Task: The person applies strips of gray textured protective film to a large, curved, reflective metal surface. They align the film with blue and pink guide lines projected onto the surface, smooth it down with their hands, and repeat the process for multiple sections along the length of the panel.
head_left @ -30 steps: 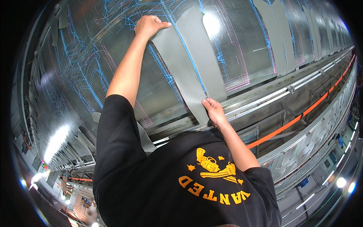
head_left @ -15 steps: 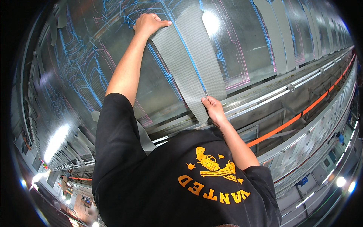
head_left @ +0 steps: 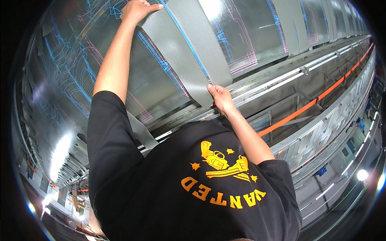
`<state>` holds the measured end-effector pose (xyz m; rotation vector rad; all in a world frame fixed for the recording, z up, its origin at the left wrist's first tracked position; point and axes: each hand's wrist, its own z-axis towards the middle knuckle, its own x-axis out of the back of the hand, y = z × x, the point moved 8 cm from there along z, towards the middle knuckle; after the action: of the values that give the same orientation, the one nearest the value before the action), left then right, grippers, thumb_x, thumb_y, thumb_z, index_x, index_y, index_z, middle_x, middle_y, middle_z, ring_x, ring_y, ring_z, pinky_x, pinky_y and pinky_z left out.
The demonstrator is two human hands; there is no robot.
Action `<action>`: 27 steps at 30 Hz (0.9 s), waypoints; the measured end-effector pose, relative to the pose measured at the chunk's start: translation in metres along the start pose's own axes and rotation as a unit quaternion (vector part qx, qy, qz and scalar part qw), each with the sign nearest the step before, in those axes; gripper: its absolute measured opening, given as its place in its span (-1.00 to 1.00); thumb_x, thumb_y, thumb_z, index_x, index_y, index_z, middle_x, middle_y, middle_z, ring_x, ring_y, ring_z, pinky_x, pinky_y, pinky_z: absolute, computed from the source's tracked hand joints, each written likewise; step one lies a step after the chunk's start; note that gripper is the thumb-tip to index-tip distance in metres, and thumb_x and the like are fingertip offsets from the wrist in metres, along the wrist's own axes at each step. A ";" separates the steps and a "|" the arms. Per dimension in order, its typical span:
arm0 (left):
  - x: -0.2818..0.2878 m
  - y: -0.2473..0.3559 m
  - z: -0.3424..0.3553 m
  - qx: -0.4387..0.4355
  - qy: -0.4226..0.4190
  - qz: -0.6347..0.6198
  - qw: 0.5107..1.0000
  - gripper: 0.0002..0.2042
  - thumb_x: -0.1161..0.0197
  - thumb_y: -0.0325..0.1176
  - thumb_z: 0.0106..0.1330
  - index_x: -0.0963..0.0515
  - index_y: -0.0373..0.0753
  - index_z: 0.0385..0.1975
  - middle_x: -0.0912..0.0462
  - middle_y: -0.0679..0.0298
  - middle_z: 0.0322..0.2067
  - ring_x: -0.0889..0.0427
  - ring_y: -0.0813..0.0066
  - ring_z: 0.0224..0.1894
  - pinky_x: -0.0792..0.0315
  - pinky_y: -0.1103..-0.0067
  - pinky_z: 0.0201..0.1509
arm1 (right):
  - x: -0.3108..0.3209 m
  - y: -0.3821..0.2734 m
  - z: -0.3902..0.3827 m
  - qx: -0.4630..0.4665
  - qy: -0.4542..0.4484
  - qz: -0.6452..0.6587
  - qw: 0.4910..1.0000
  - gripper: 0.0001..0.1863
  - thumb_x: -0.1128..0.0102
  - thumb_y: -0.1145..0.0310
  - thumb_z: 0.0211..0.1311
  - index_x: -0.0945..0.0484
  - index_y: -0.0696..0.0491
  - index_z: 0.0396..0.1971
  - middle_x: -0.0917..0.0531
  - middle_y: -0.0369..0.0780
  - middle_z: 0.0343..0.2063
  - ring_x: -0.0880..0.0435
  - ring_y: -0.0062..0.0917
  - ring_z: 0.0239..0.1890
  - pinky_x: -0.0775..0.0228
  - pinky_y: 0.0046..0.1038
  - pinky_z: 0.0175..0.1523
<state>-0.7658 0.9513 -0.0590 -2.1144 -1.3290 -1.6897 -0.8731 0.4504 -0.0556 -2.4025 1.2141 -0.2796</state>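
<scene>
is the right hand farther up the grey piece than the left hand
No, the left hand is at the top of the grey piece, while the right hand is near its lower end.

Whole framing shifts: left hand (head_left: pixel 136 13) now meets top edge of view; neighboring grey piece (head_left: pixel 201 38), rightward of its thumb, loses rounded upper end. Below right hand (head_left: pixel 220 97), held grey strip (head_left: pixel 175 56) ends blunter. Well below left hand, second grey strip (head_left: pixel 140 130) shows more beside black sleeve (head_left: pixel 108 124).
</scene>
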 end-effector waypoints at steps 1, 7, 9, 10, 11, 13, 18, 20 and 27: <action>0.001 0.002 0.000 -0.005 0.001 -0.005 1.000 -0.34 -0.55 0.48 -0.13 -0.67 -0.09 -0.49 -0.72 0.36 -0.51 -0.72 0.44 -0.38 -0.53 0.44 -0.22 | -0.001 -0.002 0.000 -0.004 0.001 -0.007 1.000 -0.60 -0.19 0.12 0.58 -0.66 0.15 -0.37 -0.64 -0.33 -0.57 -0.51 -0.69 -0.61 -0.40 -0.54 -0.53; 0.003 0.003 0.003 -0.023 0.008 -0.005 1.000 -0.33 -0.56 0.47 -0.14 -0.69 -0.10 -0.47 -0.75 0.33 -0.48 -0.72 0.47 -0.38 -0.53 0.46 -0.23 | 0.004 -0.008 0.000 -0.005 0.032 -0.017 0.999 -0.55 -0.26 0.11 0.53 -0.65 0.17 -0.47 -0.65 -0.29 -0.60 -0.50 -0.68 -0.66 -0.39 -0.55 -0.56; 0.000 0.000 0.004 -0.017 0.003 -0.007 1.000 -0.32 -0.56 0.48 -0.14 -0.71 -0.11 -0.44 -0.76 0.32 -0.46 -0.73 0.45 -0.37 -0.54 0.46 -0.21 | 0.006 -0.007 0.001 -0.008 0.040 -0.026 0.999 -0.54 -0.28 0.10 0.52 -0.65 0.18 -0.49 -0.65 -0.29 -0.62 -0.50 -0.68 -0.67 -0.39 -0.54 -0.58; 0.000 0.000 0.003 -0.011 -0.002 -0.009 1.000 -0.31 -0.55 0.48 -0.14 -0.72 -0.11 -0.42 -0.77 0.31 -0.46 -0.74 0.44 -0.36 -0.55 0.45 -0.20 | 0.006 -0.009 0.001 -0.007 0.045 -0.032 0.998 -0.53 -0.28 0.10 0.52 -0.65 0.18 -0.50 -0.64 -0.29 -0.62 -0.50 -0.68 -0.68 -0.39 -0.54 -0.59; -0.001 0.000 0.003 -0.005 -0.008 -0.012 1.000 -0.31 -0.55 0.48 -0.15 -0.73 -0.12 -0.41 -0.77 0.30 -0.45 -0.74 0.43 -0.35 -0.56 0.45 -0.19 | 0.007 -0.010 0.001 -0.007 0.049 -0.039 0.998 -0.53 -0.29 0.09 0.51 -0.65 0.18 -0.51 -0.64 -0.29 -0.63 -0.49 -0.68 -0.69 -0.39 -0.54 -0.59; 0.000 0.001 0.003 -0.011 -0.006 -0.004 1.000 -0.30 -0.55 0.49 -0.15 -0.73 -0.12 -0.39 -0.78 0.29 -0.44 -0.75 0.41 -0.34 -0.57 0.44 -0.18 | 0.007 -0.011 0.001 -0.008 0.053 -0.050 0.997 -0.52 -0.29 0.09 0.51 -0.65 0.18 -0.52 -0.64 -0.29 -0.64 -0.50 -0.68 -0.69 -0.39 -0.53 -0.60; -0.002 0.000 0.004 -0.015 -0.004 0.001 1.000 -0.30 -0.54 0.49 -0.14 -0.74 -0.12 -0.38 -0.79 0.28 -0.43 -0.76 0.40 -0.33 -0.58 0.42 -0.17 | 0.008 -0.009 0.003 -0.006 0.057 -0.059 0.997 -0.51 -0.29 0.09 0.50 -0.65 0.19 -0.54 -0.64 -0.28 -0.65 -0.49 -0.68 -0.71 -0.39 -0.52 -0.61; 0.001 0.002 0.003 -0.018 0.002 0.008 1.000 -0.30 -0.55 0.48 -0.14 -0.74 -0.12 -0.39 -0.78 0.27 -0.43 -0.76 0.40 -0.33 -0.58 0.42 -0.17 | 0.008 -0.010 0.004 0.001 0.058 -0.066 0.996 -0.51 -0.29 0.10 0.50 -0.65 0.20 -0.54 -0.64 -0.28 -0.66 -0.49 -0.68 -0.72 -0.38 -0.52 -0.61; 0.001 0.002 0.003 -0.015 -0.003 0.004 1.000 -0.30 -0.53 0.50 -0.13 -0.72 -0.13 -0.41 -0.77 0.27 -0.46 -0.76 0.41 -0.36 -0.56 0.42 -0.22 | 0.008 -0.013 0.003 -0.001 0.060 -0.059 0.996 -0.51 -0.30 0.10 0.50 -0.66 0.20 -0.54 -0.63 -0.27 -0.67 -0.50 -0.67 -0.73 -0.37 -0.51 -0.62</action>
<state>-0.7623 0.9523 -0.0578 -2.1389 -1.3023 -1.7127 -0.8585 0.4515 -0.0521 -2.4945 1.1260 -0.4657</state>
